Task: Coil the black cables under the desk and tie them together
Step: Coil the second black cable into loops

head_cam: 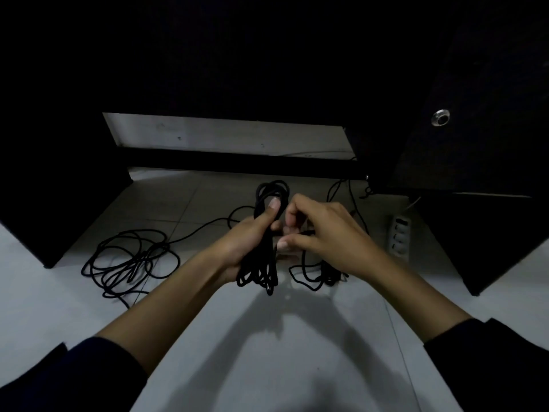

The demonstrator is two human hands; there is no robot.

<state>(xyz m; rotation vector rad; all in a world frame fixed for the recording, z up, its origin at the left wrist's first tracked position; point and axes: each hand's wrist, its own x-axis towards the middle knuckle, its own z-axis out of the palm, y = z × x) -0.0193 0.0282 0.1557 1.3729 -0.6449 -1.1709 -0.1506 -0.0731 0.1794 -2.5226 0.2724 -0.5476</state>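
Left hand (252,233) grips the coiled cable (269,230); right hand (320,230) beside it pinches a strand: wrap snugly, keeping loops together.

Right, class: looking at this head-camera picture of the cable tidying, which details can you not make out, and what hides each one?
- Head view: what the right hand pinches, if anything; its curled fingers cover it.
- Whether the coiled black cable bundle gripped by the left hand is tied; the hand covers its middle.
- Where the loose black cable ends; darkness.
- The white power strip sockets; too small and dim.
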